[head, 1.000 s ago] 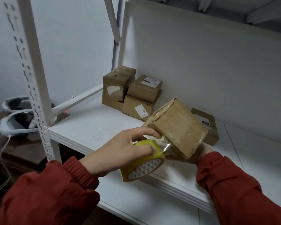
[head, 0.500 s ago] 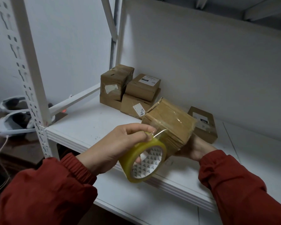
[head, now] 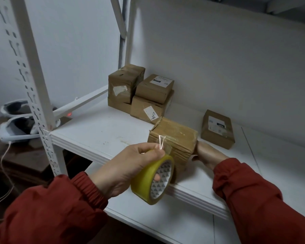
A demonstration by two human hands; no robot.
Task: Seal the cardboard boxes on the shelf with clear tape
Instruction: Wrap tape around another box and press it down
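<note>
Left hand point(head: 127, 166): grips clear tape roll point(head: 152, 178).
Right hand point(head: 207, 153): holds cardboard box point(head: 173, 140), partly wrapped.
Left to do: stacked boxes point(head: 141, 92) beyond the hands, apparently untaped.

Two bare hands, left point(head: 123, 166) and right point(head: 207, 152). Dark red long sleeves point(head: 48, 208) on both arms, smooth padded fabric, gathered ribbed elastic cuffs point(head: 90, 187) at the wrists.
</note>
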